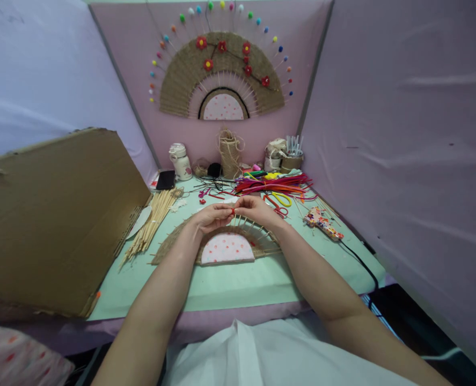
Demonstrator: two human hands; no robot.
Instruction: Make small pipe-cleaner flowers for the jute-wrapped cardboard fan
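Observation:
Fingertips of my left hand (214,216) and my right hand (254,209) meet above a half-round fan (173,244) made of sticks and twine. Between them is a small red piece (233,211), pinched by both hands; its exact shape is too small to make out. The fan lies flat on the table, with a white, red-dotted half-circle (227,249) at its near middle. Bare sticks show on its right side, partly under my right hand. Just beyond my hands lie red-handled scissors (281,210) and a bundle of red pipe cleaners (272,185).
A large cardboard sheet (60,220) leans at the left, beside a bundle of wooden sticks (151,222). A flower-patterned glue gun (323,222) with a black cord lies right. Behind stand a white bottle (180,162) and twine roll (230,155). A finished fan (181,80) hangs on the back wall.

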